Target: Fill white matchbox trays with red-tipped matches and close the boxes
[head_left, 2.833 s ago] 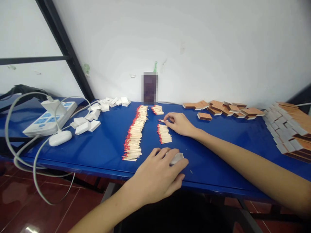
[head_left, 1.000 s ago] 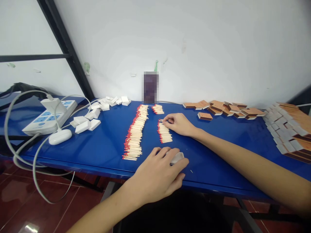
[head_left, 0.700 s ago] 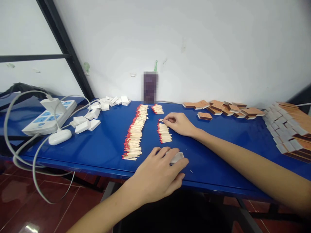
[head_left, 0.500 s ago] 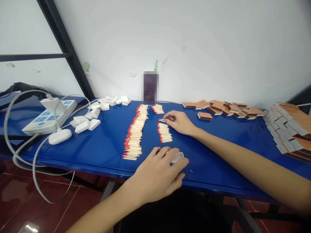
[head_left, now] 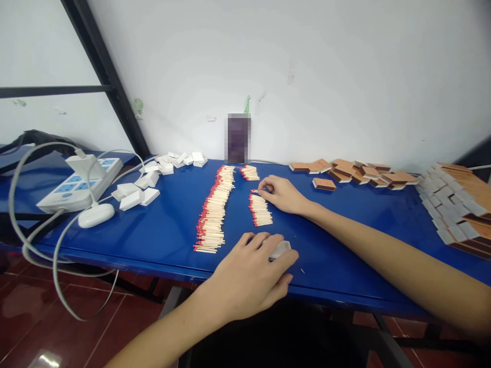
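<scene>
My left hand [head_left: 253,271] is curled over a small white matchbox tray [head_left: 282,249] near the table's front edge, its fingers hiding part of the tray. Farther back, my right hand [head_left: 283,194] pinches at a red-tipped match [head_left: 253,190]; the fingertips hide how many sticks are in the pinch. Just in front of it lies a short row of matches [head_left: 261,209], heads to the left. Behind is a smaller bunch of matches [head_left: 250,173]. A long row of matches [head_left: 215,204] runs along the left of both.
White trays [head_left: 131,200] lie scattered at the left, beside a power strip [head_left: 82,184] with looping cables and a white adapter [head_left: 95,215]. Brown matchbox sleeves [head_left: 324,184] lie at the back right. Stacked sleeves [head_left: 456,204] stand at the far right of the blue table [head_left: 345,266].
My right thumb and fingertips have shifted very slightly at the match end. The left hand and the tray stay where they were.
</scene>
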Motion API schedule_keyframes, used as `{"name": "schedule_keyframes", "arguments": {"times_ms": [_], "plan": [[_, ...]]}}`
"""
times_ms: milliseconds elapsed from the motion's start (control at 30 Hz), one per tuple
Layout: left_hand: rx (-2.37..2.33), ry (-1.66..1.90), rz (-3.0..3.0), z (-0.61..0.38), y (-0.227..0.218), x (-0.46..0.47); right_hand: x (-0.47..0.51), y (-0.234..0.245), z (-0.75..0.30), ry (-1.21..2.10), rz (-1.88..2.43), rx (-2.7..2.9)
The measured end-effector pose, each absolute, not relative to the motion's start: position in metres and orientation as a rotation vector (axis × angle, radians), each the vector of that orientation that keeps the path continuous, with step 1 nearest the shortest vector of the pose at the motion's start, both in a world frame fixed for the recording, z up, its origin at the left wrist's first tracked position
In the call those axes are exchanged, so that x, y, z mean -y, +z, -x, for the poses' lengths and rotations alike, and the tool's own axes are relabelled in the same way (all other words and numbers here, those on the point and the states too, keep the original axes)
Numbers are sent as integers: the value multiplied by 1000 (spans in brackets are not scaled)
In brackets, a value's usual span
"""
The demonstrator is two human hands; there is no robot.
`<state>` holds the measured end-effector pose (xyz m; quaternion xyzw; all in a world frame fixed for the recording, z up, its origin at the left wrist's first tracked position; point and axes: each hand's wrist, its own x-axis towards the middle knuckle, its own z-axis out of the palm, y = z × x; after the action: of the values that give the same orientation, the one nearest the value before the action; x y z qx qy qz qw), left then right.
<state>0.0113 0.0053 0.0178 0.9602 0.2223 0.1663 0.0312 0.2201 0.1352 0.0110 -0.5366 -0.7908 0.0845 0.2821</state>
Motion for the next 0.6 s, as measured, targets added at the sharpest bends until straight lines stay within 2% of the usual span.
{"name": "schedule_keyframes", "arguments": {"times_ms": [600], "plan": [[-683,497,-2954,-11,16,-5,-133,12,-217,269,1504,2073]]}}
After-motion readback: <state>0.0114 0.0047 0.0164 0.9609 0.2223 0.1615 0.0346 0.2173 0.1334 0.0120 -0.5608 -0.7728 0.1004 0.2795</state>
